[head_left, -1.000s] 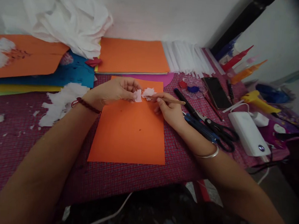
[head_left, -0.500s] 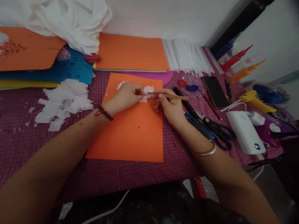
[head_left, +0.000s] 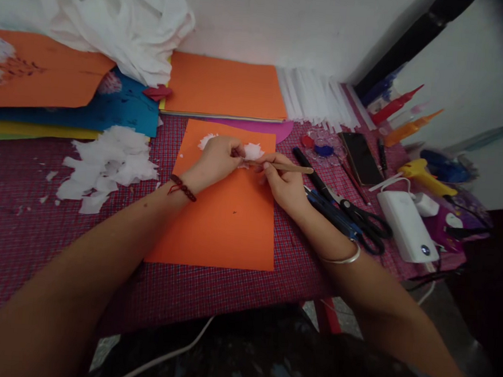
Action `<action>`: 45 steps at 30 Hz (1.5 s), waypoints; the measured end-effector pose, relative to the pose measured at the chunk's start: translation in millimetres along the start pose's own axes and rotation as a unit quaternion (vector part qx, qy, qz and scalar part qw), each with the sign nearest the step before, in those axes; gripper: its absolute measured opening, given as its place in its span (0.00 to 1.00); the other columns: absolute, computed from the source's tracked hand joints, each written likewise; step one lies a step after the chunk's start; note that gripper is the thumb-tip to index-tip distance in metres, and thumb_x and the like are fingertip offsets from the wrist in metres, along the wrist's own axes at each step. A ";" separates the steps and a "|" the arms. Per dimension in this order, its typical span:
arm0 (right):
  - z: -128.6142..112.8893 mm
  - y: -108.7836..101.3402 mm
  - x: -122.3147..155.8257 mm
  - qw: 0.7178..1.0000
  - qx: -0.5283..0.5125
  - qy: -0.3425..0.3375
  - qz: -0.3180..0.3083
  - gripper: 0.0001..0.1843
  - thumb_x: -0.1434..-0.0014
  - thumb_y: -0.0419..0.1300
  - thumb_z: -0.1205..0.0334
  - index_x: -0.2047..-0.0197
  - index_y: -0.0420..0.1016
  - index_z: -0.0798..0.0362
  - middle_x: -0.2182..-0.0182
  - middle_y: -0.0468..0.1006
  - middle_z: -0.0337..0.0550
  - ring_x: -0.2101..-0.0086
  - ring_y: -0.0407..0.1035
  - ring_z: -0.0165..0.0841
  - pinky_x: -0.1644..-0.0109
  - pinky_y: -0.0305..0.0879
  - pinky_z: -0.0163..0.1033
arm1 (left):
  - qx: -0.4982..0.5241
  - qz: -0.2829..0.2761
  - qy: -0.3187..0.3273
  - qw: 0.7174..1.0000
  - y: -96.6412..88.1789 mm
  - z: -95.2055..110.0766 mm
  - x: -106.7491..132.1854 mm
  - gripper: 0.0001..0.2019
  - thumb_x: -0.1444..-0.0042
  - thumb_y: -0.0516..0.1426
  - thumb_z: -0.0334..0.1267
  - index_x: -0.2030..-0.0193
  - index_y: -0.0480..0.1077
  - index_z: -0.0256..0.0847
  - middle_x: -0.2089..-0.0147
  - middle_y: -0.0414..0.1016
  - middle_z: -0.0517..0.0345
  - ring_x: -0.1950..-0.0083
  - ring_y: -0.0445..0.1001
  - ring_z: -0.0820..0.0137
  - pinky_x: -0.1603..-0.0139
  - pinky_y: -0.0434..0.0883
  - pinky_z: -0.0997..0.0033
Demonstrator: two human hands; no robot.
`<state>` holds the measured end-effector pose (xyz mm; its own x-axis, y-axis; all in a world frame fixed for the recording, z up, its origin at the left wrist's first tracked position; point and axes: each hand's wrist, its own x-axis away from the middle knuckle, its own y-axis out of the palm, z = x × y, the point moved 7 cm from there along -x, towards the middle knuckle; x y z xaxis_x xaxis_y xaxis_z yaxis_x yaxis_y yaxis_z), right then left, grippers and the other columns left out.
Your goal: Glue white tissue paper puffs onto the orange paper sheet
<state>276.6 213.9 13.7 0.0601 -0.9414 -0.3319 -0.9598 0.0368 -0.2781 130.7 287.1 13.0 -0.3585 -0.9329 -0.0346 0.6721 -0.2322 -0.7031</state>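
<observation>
An orange sheet of paper (head_left: 218,226) lies on the table with white tufts of tissue paper (head_left: 253,151) near its top. Over its upper part, my left hand (head_left: 221,159) is closed in a pinch on a small piece of tissue paper (head_left: 245,165), mostly hidden by the fingers. My right hand (head_left: 288,182) grips a thin wooden stick (head_left: 293,168), whose left end meets the left fingertips. Part of another white tuft (head_left: 206,140) shows behind my left hand.
Loose tissue squares (head_left: 109,164) are heaped at left, with scraps around. Behind are an orange paper stack (head_left: 226,86) and white strips (head_left: 316,98). To the right lie scissors (head_left: 364,216), a phone (head_left: 360,157), a white power bank (head_left: 407,227), a yellow glue gun (head_left: 424,176) and paint bottles (head_left: 397,105).
The tissue square below my left fingertips is now gathered in, with only a little showing. Both hands stay close together, and the stick lies slightly lower. The whole view has shifted a little.
</observation>
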 end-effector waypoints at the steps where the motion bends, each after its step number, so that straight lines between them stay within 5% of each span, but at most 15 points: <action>1: 0.0 0.7 0.4 1.000 0.014 -0.002 -0.007 0.08 0.33 0.54 0.58 0.59 0.73 0.50 0.67 0.76 0.39 0.70 0.70 0.28 0.66 0.67 0.37 | -0.001 0.003 -0.001 1.000 0.5 -0.1 0.0 0.05 0.49 0.59 0.28 0.68 0.77 0.38 0.65 0.82 0.53 0.65 0.76 0.66 0.60 0.72 0.66; 8: -12.0 6.4 5.1 0.982 0.169 -0.072 -0.047 0.10 0.32 0.52 0.62 0.57 0.74 0.49 0.61 0.78 0.44 0.60 0.72 0.34 0.53 0.69 0.43 | -0.009 0.053 0.030 0.998 -1.5 2.1 4.6 0.05 0.45 0.57 0.29 0.67 0.75 0.39 0.61 0.81 0.54 0.60 0.76 0.67 0.56 0.69 0.67; 15: -12.7 17.4 10.0 0.941 0.304 -0.082 -0.121 0.12 0.32 0.50 0.63 0.57 0.76 0.47 0.57 0.76 0.48 0.57 0.72 0.40 0.51 0.69 0.49 | -0.039 0.058 0.036 0.997 -5.7 3.1 9.8 0.09 0.39 0.51 0.29 0.68 0.70 0.40 0.61 0.79 0.55 0.59 0.73 0.68 0.55 0.67 0.66; 18: -15.5 7.9 8.7 0.966 0.237 -0.065 -0.075 0.10 0.32 0.52 0.60 0.58 0.76 0.46 0.59 0.77 0.46 0.59 0.72 0.38 0.52 0.70 0.47 | -0.026 0.059 0.046 0.997 -2.0 1.4 9.4 0.09 0.40 0.51 0.27 0.66 0.70 0.40 0.59 0.79 0.52 0.56 0.74 0.65 0.52 0.67 0.64; 22: -2.1 -18.2 3.5 0.996 0.009 0.047 0.080 0.13 0.33 0.55 0.46 0.60 0.71 0.46 0.69 0.77 0.39 0.74 0.69 0.30 0.67 0.69 0.39 | 0.009 0.083 0.062 0.995 -3.1 6.2 13.5 0.08 0.41 0.52 0.25 0.64 0.70 0.41 0.57 0.79 0.52 0.54 0.75 0.64 0.49 0.69 0.63; 25: 12.3 -19.1 0.8 0.983 -0.091 0.119 0.103 0.17 0.39 0.61 0.42 0.63 0.70 0.47 0.74 0.76 0.36 0.79 0.66 0.28 0.73 0.65 0.37 | 0.063 0.126 0.086 0.986 -32.3 22.7 20.2 0.06 0.38 0.54 0.30 0.58 0.71 0.41 0.56 0.79 0.53 0.54 0.76 0.65 0.52 0.71 0.65; 29: 14.7 -13.6 -0.8 0.981 -0.121 0.126 0.082 0.17 0.43 0.65 0.43 0.65 0.71 0.48 0.75 0.77 0.36 0.80 0.67 0.29 0.75 0.63 0.37 | 0.131 0.183 0.109 0.968 -110.9 39.9 31.5 0.04 0.39 0.55 0.32 0.60 0.71 0.40 0.62 0.75 0.57 0.64 0.75 0.70 0.63 0.69 0.69; 30: 13.7 -12.9 -0.7 0.982 -0.122 0.122 0.076 0.17 0.43 0.66 0.43 0.65 0.72 0.47 0.75 0.78 0.37 0.80 0.67 0.29 0.75 0.63 0.38 | 0.129 0.150 0.119 0.973 -125.4 41.6 33.6 0.04 0.39 0.56 0.34 0.61 0.71 0.40 0.63 0.75 0.57 0.65 0.75 0.70 0.64 0.69 0.69; 32: 13.0 -12.8 -0.3 0.983 -0.121 0.119 0.071 0.15 0.43 0.66 0.45 0.66 0.72 0.47 0.75 0.78 0.38 0.80 0.68 0.30 0.76 0.61 0.39 | 0.085 0.116 0.077 0.987 -150.3 28.8 41.0 0.06 0.39 0.56 0.34 0.66 0.71 0.39 0.67 0.74 0.57 0.68 0.72 0.72 0.64 0.69 0.68; 35: 14.7 -13.4 -0.2 0.985 -0.106 0.123 0.066 0.13 0.41 0.65 0.47 0.66 0.73 0.46 0.74 0.78 0.39 0.80 0.67 0.31 0.76 0.61 0.40 | 0.019 0.050 0.008 0.999 -164.5 -8.9 61.7 0.07 0.41 0.58 0.35 0.70 0.72 0.38 0.71 0.72 0.57 0.70 0.69 0.72 0.63 0.68 0.67; 40: 14.4 -13.0 -0.7 0.986 -0.107 0.114 0.065 0.12 0.40 0.64 0.48 0.66 0.73 0.46 0.74 0.78 0.40 0.80 0.68 0.31 0.77 0.60 0.40 | -0.052 -0.029 -0.056 0.997 -150.8 -66.1 98.2 0.07 0.46 0.59 0.42 0.69 0.73 0.41 0.72 0.73 0.58 0.70 0.67 0.70 0.67 0.64 0.69; 45: 14.3 -13.6 -0.4 0.986 -0.101 0.113 0.070 0.13 0.40 0.64 0.46 0.66 0.73 0.46 0.75 0.77 0.40 0.80 0.67 0.31 0.78 0.61 0.40 | -0.168 -0.013 0.041 0.985 -130.3 -69.6 107.4 0.09 0.49 0.59 0.45 0.69 0.75 0.43 0.63 0.77 0.52 0.57 0.74 0.62 0.52 0.69 0.62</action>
<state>293.6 218.5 4.7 -0.1182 -0.9832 -0.1391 -0.9907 0.1263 -0.0514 -40.5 236.4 51.4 -0.4332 -0.8991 -0.0622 0.4144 -0.1375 -0.8996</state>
